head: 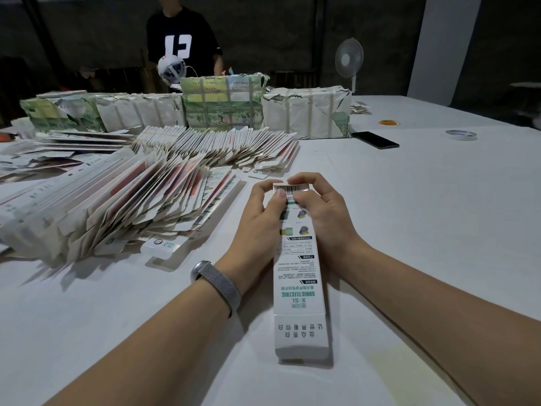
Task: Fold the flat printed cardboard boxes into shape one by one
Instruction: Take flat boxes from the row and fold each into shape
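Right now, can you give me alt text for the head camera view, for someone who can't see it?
Two hands, left hand and right hand, pinch shut the far end flap of a long white printed box over a white table. Fanned piles of flat boxes lie to the left, wrapped bundles behind them.

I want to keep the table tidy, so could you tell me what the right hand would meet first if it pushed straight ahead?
Probably the small loose flaps at the edge of the fanned flat boxes; depth is uncertain.
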A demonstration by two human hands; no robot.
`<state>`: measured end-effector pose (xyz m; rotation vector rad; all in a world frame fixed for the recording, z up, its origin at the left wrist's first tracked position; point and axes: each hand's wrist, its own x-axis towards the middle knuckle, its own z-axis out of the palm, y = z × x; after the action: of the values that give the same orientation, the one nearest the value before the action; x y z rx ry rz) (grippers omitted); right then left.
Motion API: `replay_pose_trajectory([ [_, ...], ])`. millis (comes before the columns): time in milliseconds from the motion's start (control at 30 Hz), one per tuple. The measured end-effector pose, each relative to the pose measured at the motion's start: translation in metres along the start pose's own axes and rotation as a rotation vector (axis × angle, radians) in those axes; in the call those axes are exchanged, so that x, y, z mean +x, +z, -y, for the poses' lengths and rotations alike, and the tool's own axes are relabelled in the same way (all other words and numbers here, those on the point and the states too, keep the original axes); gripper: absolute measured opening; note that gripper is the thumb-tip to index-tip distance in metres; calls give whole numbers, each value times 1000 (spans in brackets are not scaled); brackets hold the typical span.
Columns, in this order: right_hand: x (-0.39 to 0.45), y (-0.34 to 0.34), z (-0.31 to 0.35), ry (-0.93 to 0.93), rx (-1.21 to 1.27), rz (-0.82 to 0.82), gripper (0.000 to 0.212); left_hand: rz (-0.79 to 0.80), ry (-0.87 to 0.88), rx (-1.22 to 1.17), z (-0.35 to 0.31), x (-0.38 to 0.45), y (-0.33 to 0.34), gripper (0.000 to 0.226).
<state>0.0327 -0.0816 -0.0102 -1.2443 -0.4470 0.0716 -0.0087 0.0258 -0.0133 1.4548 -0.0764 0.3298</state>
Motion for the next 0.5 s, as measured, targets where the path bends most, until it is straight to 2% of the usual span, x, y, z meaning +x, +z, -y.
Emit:
replay_pose_trajectory([
  [200, 1, -2, -1, -14, -37, -26, 40, -1, 8, 43, 3, 2, 0, 13],
  [333, 3, -4, -2, -8, -39, -30, 40, 20, 23, 23, 3, 1, -1, 23],
  [500, 2, -5, -3, -1, -41, -4, 37, 54, 15, -23, -2, -4, 0, 11],
])
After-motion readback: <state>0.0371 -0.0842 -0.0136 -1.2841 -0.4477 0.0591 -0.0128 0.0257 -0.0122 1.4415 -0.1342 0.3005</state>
